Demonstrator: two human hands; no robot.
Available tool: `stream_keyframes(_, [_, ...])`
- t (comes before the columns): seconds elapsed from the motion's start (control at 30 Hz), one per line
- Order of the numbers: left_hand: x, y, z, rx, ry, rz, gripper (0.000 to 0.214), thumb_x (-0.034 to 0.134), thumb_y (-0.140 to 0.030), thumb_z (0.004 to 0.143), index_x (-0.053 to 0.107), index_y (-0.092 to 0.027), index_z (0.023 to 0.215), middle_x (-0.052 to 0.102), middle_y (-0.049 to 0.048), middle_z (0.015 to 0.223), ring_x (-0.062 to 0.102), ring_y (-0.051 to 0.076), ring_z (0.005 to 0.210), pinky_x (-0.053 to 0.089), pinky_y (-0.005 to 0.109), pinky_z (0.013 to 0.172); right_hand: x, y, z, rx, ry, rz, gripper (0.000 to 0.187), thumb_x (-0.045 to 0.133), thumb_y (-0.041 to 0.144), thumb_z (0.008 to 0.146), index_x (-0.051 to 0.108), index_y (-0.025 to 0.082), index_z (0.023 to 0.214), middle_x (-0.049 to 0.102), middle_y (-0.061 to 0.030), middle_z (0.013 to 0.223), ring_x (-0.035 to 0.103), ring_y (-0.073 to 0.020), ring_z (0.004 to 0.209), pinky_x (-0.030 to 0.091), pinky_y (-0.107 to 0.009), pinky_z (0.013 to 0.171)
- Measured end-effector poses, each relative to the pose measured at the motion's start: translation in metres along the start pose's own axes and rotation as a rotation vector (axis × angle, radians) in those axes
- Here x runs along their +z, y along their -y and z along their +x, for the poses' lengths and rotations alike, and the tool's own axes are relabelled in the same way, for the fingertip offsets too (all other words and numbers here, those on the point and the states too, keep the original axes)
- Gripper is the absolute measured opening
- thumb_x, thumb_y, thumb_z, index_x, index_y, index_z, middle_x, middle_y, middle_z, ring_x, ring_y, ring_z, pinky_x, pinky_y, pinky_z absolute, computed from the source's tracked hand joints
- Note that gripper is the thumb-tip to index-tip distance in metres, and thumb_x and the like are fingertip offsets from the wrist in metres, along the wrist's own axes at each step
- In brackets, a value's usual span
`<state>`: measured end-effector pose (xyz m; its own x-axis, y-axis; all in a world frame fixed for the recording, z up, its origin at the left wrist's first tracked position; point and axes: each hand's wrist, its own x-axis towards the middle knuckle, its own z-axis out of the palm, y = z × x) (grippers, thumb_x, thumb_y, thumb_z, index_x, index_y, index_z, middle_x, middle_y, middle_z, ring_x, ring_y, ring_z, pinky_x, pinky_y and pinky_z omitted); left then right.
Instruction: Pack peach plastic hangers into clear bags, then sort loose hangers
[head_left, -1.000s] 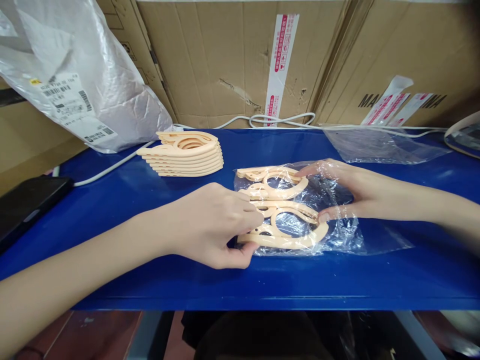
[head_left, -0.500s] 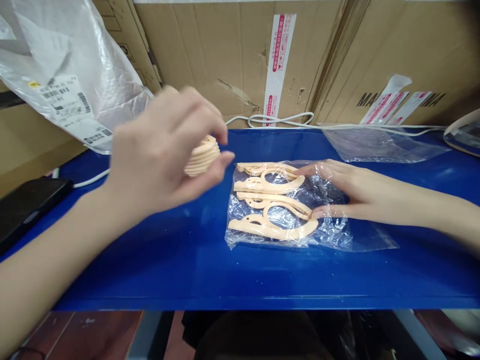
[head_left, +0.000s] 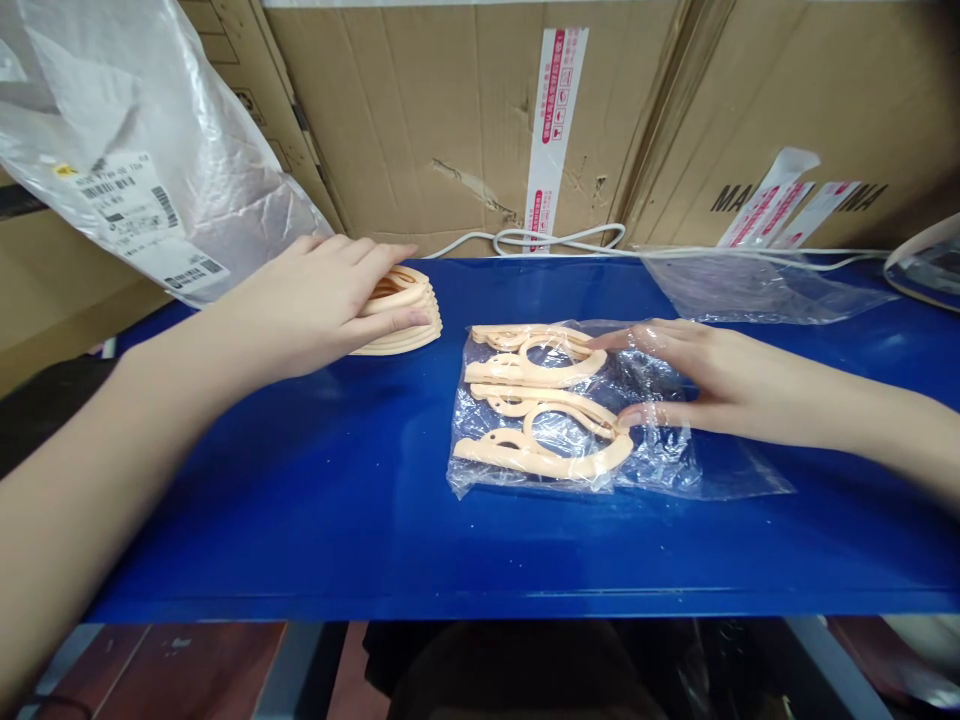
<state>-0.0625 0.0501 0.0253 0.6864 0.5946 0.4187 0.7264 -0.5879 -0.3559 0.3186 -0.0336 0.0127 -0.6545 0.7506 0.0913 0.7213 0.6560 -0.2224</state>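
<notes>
My left hand [head_left: 322, 300] lies over a stack of cream folding clothes hangers [head_left: 409, 318] on the blue table. Its thumb is along the stack's near side, and its other fingers reach over the top and far side; the left end of the stack is hidden beneath it. In front of my right hand [head_left: 690, 385] lies a clear plastic bag [head_left: 656, 460] with several similar hangers [head_left: 544, 460] inside, side by side. Thumb and fingers of that hand are spread, their tips touching the hangers' right ends; whether they are inside the bag I cannot tell.
Cardboard boxes [head_left: 450, 110] stand along the back of the blue table [head_left: 360, 540]. A white cable [head_left: 555, 240] runs in front of them. Another clear plastic bag [head_left: 750, 290] lies at the back right. At the left leans a large labelled plastic mailer [head_left: 225, 150].
My left hand has come down onto the stack of folding hangers, from a raised position in front of it. My right hand and the bagged hangers stay in place.
</notes>
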Motion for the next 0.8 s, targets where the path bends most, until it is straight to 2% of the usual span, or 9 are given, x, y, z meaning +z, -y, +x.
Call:
stream_keyframes(0.1, [0.002,0.003,0.001,0.049,-0.031,0.000,0.070,0.037,-0.068,0.099,0.053,-0.014,0.140,0.069,0.0046,0.109,0.054,0.019,0.089,0.035,0.027,0.081,-0.001,0.001,0.001,0.004,-0.040,-0.032,0.066,0.050,0.064,0.093,0.055,0.015,0.137,0.068,-0.0149,0.122,0.065,-0.0315,0.107,0.050,-0.049,0.090])
stream_keyframes(0.2, [0.003,0.005,0.001,0.037,-0.012,-0.013,0.071,0.035,-0.069,0.098,0.055,-0.014,0.138,0.068,0.0049,0.108,0.052,0.018,0.087,0.033,0.028,0.079,-0.001,0.001,0.002,-0.005,-0.069,-0.065,0.059,0.048,0.061,0.095,0.060,0.015,0.132,0.071,-0.0137,0.111,0.067,-0.0306,0.097,0.052,-0.048,0.083])
stream_keyframes(0.37, [0.005,0.007,-0.001,-0.002,0.054,0.007,0.073,0.028,-0.071,0.098,0.054,-0.015,0.136,0.067,0.0088,0.107,0.053,0.021,0.087,0.035,0.031,0.077,-0.001,0.000,0.001,-0.040,-0.116,-0.097,0.051,0.047,0.057,0.097,0.064,0.018,0.125,0.072,-0.0121,0.106,0.069,-0.0279,0.091,0.052,-0.045,0.081])
stream_keyframes(0.53, [-0.004,0.001,0.002,-0.079,0.143,-0.007,0.088,0.012,-0.077,0.095,0.055,-0.010,0.135,0.063,0.0137,0.110,0.054,0.023,0.089,0.040,0.034,0.080,-0.003,0.002,0.001,-0.056,-0.121,-0.114,0.048,0.046,0.053,0.098,0.065,0.015,0.122,0.072,-0.0130,0.103,0.069,-0.0274,0.090,0.052,-0.044,0.081])
stream_keyframes(0.8, [-0.016,-0.010,0.007,-0.117,0.253,-0.012,0.072,0.025,-0.065,0.101,0.049,-0.008,0.137,0.058,0.0148,0.117,0.056,0.026,0.099,0.043,0.038,0.089,-0.002,0.000,0.001,-0.064,-0.106,-0.080,0.046,0.048,0.050,0.098,0.064,0.017,0.124,0.071,-0.0128,0.106,0.068,-0.0264,0.090,0.053,-0.042,0.078])
